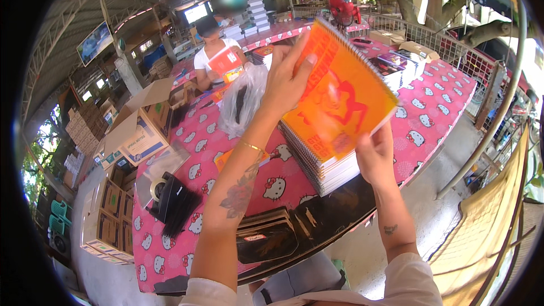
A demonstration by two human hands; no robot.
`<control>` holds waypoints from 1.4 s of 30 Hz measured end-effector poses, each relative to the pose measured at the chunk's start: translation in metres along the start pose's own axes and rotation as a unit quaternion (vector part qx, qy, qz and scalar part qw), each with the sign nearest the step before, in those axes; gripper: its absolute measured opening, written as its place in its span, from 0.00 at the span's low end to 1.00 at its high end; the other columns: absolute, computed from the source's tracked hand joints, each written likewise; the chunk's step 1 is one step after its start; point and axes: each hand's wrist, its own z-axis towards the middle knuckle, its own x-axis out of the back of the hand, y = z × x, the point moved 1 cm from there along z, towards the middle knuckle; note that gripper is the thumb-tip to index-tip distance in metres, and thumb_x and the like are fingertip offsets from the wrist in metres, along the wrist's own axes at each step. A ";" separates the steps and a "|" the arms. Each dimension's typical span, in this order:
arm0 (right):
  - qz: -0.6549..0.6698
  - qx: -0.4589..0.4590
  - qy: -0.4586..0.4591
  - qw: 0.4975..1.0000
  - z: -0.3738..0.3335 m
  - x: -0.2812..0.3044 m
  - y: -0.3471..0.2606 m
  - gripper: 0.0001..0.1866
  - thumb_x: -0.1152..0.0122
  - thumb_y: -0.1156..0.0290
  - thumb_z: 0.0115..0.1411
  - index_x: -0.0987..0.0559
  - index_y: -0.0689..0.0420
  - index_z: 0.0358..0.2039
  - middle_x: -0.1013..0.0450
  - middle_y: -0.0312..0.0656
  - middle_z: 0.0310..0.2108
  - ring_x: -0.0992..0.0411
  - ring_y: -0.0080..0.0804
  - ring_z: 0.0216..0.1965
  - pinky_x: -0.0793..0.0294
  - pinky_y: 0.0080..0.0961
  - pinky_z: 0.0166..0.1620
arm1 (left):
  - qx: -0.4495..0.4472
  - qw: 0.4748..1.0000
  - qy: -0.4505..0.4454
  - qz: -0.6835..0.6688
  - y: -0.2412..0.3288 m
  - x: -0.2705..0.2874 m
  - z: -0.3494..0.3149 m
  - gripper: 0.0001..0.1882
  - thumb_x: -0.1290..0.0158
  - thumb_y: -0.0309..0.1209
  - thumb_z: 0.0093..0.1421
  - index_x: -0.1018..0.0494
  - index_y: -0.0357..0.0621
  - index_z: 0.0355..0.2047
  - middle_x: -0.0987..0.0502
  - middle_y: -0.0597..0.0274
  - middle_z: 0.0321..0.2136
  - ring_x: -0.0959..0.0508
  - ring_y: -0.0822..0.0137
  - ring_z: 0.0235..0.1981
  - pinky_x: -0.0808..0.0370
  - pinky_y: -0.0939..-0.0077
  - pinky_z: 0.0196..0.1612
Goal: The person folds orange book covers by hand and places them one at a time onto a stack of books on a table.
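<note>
An orange spiral-bound notebook with a red figure on its cover is tilted up in front of me. My left hand grips its left edge, thumb over the cover. At its lower right corner, my right hand closes on the pages. Just beneath stands a stack of spiral notebooks, white page edges and coiled bindings showing. A crumpled clear plastic bag lies beyond my left forearm. Partly behind that forearm is another orange item, flat on the table.
The table has a pink cartoon-print cover. A black tape dispenser and open cardboard boxes are at the left. Further stacks of books stand at the right. Across the table, a person handles a red-and-white booklet. A red fan is behind.
</note>
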 end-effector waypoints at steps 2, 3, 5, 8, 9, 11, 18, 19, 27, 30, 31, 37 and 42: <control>0.140 0.133 0.220 0.956 0.007 0.007 0.006 0.35 0.38 0.58 0.69 0.38 0.61 0.69 0.34 0.60 0.65 0.33 0.41 0.66 0.30 0.42 0.63 | 0.106 0.985 -0.089 0.106 -0.033 -0.009 -0.015 0.29 0.49 0.51 0.69 0.30 0.59 0.67 0.28 0.43 0.49 0.23 0.49 0.52 0.25 0.57 0.52; 0.151 0.132 0.213 0.956 0.005 0.002 0.010 0.35 0.38 0.58 0.69 0.38 0.61 0.69 0.34 0.60 0.65 0.33 0.41 0.66 0.30 0.42 0.63 | 0.092 0.966 -0.163 0.181 -0.064 -0.016 -0.038 0.28 0.48 0.51 0.68 0.29 0.57 0.65 0.29 0.41 0.52 0.24 0.46 0.53 0.26 0.55 0.53; -0.221 0.128 0.039 0.966 -0.012 0.002 0.017 0.35 0.41 0.52 0.69 0.35 0.60 0.69 0.37 0.57 0.68 0.39 0.48 0.70 0.39 0.51 0.67 | 0.079 0.936 -0.238 0.247 -0.094 -0.034 -0.073 0.28 0.47 0.51 0.67 0.27 0.56 0.64 0.30 0.40 0.54 0.25 0.43 0.54 0.26 0.54 0.54; -0.543 0.141 -0.154 0.814 -0.032 -0.026 0.039 0.32 0.39 0.54 0.65 0.29 0.60 0.64 0.32 0.51 0.65 0.36 0.50 0.68 0.42 0.56 0.68 | -0.114 0.923 -0.006 0.368 -0.098 -0.037 -0.081 0.23 0.47 0.48 0.68 0.23 0.55 0.59 0.26 0.42 0.52 0.24 0.47 0.53 0.27 0.58 0.55; -0.547 0.136 -0.156 0.812 -0.033 -0.023 0.049 0.32 0.39 0.54 0.65 0.29 0.60 0.64 0.32 0.51 0.65 0.36 0.50 0.68 0.42 0.56 0.68 | -0.060 0.943 0.021 0.326 -0.106 -0.023 -0.077 0.23 0.46 0.48 0.67 0.22 0.53 0.58 0.26 0.42 0.53 0.25 0.45 0.54 0.26 0.56 0.54; -0.578 0.137 -0.183 0.784 -0.038 -0.027 0.067 0.28 0.38 0.57 0.62 0.24 0.60 0.59 0.25 0.48 0.59 0.31 0.46 0.64 0.40 0.56 0.67 | 0.040 0.972 -0.035 0.231 -0.133 0.020 -0.104 0.22 0.43 0.47 0.66 0.21 0.49 0.54 0.24 0.44 0.53 0.24 0.42 0.54 0.26 0.53 0.55; -0.549 0.143 -0.133 0.813 -0.035 -0.041 0.049 0.25 0.36 0.60 0.60 0.21 0.59 0.55 0.25 0.45 0.57 0.30 0.46 0.62 0.42 0.55 0.67 | 0.071 0.882 -0.294 0.362 -0.208 0.112 -0.327 0.14 0.42 0.33 0.59 0.22 0.44 0.45 0.20 0.50 0.34 0.19 0.48 0.41 0.23 0.50 0.45; -0.510 0.169 -0.125 0.834 -0.040 -0.049 0.038 0.25 0.32 0.64 0.56 0.21 0.59 0.54 0.25 0.46 0.56 0.30 0.47 0.62 0.41 0.57 0.66 | 0.079 0.878 -0.292 0.372 -0.207 0.112 -0.337 0.14 0.43 0.31 0.59 0.23 0.44 0.46 0.19 0.51 0.32 0.18 0.47 0.39 0.23 0.50 0.44; -0.287 0.098 -0.056 0.951 -0.102 -0.094 0.060 0.25 0.31 0.70 0.60 0.25 0.59 0.57 0.27 0.49 0.56 0.23 0.43 0.50 0.24 0.35 0.51 | 0.098 0.939 -0.185 0.274 -0.030 0.175 -0.192 0.13 0.50 0.22 0.63 0.22 0.40 0.46 0.20 0.47 0.32 0.19 0.44 0.36 0.26 0.49 0.39; -0.130 -0.174 -0.170 0.961 -0.125 -0.082 0.075 0.22 0.31 0.69 0.62 0.24 0.62 0.55 0.25 0.50 0.51 0.23 0.37 0.50 0.25 0.33 0.52 | 0.080 0.953 -0.175 0.236 0.066 0.176 -0.177 0.10 0.48 0.26 0.66 0.22 0.36 0.44 0.22 0.46 0.33 0.22 0.48 0.34 0.29 0.56 0.45; -0.089 -0.256 -0.204 0.941 -0.133 -0.081 0.068 0.21 0.31 0.69 0.62 0.23 0.62 0.54 0.24 0.49 0.48 0.23 0.35 0.49 0.25 0.32 0.51 | 0.069 0.955 -0.176 0.227 0.079 0.176 -0.185 0.09 0.48 0.26 0.66 0.22 0.37 0.44 0.23 0.48 0.30 0.23 0.48 0.33 0.31 0.56 0.42; -0.011 -0.202 -0.227 0.952 -0.174 -0.096 0.080 0.18 0.30 0.68 0.63 0.21 0.62 0.50 0.22 0.47 0.42 0.22 0.33 0.45 0.25 0.30 0.49 | 0.067 0.951 -0.195 0.231 0.119 0.191 -0.207 0.10 0.45 0.23 0.61 0.22 0.39 0.43 0.26 0.54 0.25 0.25 0.52 0.30 0.33 0.58 0.40; -0.073 -0.188 -0.237 0.950 -0.170 -0.100 0.067 0.18 0.30 0.71 0.61 0.20 0.60 0.51 0.22 0.47 0.43 0.21 0.42 0.44 0.23 0.31 0.48 | 0.063 0.943 -0.204 0.254 0.142 0.199 -0.210 0.09 0.45 0.23 0.60 0.21 0.39 0.41 0.25 0.55 0.26 0.26 0.53 0.30 0.35 0.59 0.38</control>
